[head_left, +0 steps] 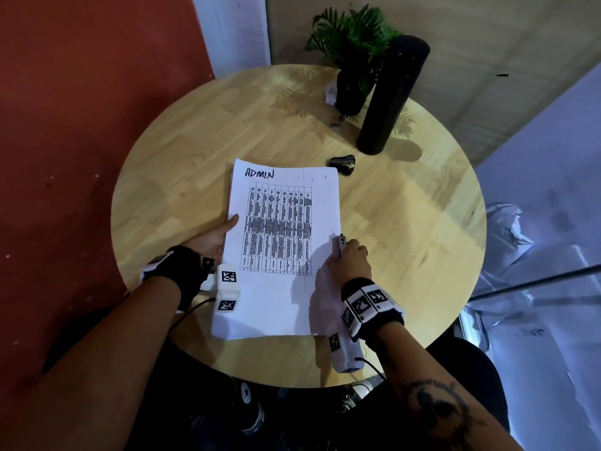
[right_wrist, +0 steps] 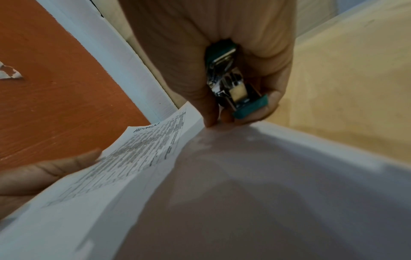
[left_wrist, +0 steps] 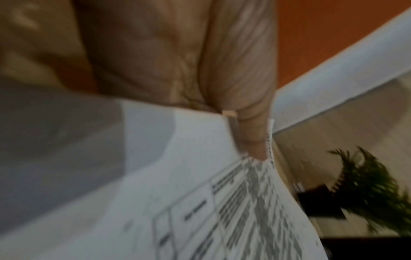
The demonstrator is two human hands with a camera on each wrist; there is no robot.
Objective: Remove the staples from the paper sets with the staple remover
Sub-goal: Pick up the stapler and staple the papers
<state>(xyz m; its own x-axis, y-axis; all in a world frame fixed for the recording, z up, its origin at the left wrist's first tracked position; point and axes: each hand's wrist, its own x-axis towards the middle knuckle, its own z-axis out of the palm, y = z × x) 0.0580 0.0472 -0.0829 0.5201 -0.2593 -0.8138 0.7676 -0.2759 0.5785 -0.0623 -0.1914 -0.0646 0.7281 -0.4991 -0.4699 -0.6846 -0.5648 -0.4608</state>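
A stapled paper set (head_left: pixel 283 222) headed "ADMIN", with a printed table, lies in the middle of the round wooden table (head_left: pixel 406 222). My left hand (head_left: pixel 214 237) holds its left edge, with the thumb (left_wrist: pixel 251 137) on top of the sheet. My right hand (head_left: pixel 349 258) is at the right edge and grips a small teal and metal tool (right_wrist: pixel 235 84), its fingertips touching the paper (right_wrist: pixel 144 158). A black claw staple remover (head_left: pixel 342 163) lies on the table just beyond the paper's top right corner. No staple shows in any view.
A tall black cylinder (head_left: pixel 390 96) and a potted plant (head_left: pixel 351 37) stand at the far side of the table. A small dark bit (head_left: pixel 335 124) lies near them. An orange wall is to the left, and a chair edge and shoes are below.
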